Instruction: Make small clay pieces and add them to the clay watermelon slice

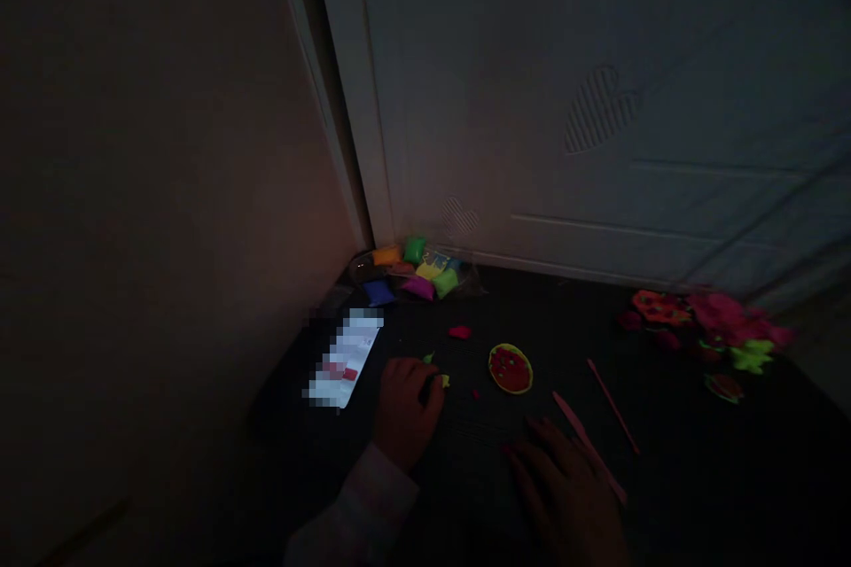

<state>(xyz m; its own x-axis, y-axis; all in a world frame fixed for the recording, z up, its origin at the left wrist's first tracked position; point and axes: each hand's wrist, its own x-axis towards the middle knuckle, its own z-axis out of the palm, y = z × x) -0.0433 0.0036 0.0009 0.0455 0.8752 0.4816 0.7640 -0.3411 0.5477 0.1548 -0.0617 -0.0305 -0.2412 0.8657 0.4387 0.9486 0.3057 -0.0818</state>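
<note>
In the dim head view, my left hand (407,412) is curled on the dark table, with a small piece of yellow modelling clay (445,381) at its fingertips. A bit of green clay (429,358) lies just beyond the fingers. My right hand (572,492) reaches forward low over the table, its fingers apart; a reddish spot shows at one fingertip, too dark to make out. Ahead, between the hands, lies a round red clay disc (511,369) with a yellow rim and small green specks. A pink clay knife (589,443) lies partly behind my right hand.
A lit phone (346,359) lies at the left. Bagged coloured clay packets (418,270) are at the back by the wall. A pink stick tool (612,406) lies at the right, before a pile of pink clay pieces (722,317). A red lump (459,332) sits mid-table.
</note>
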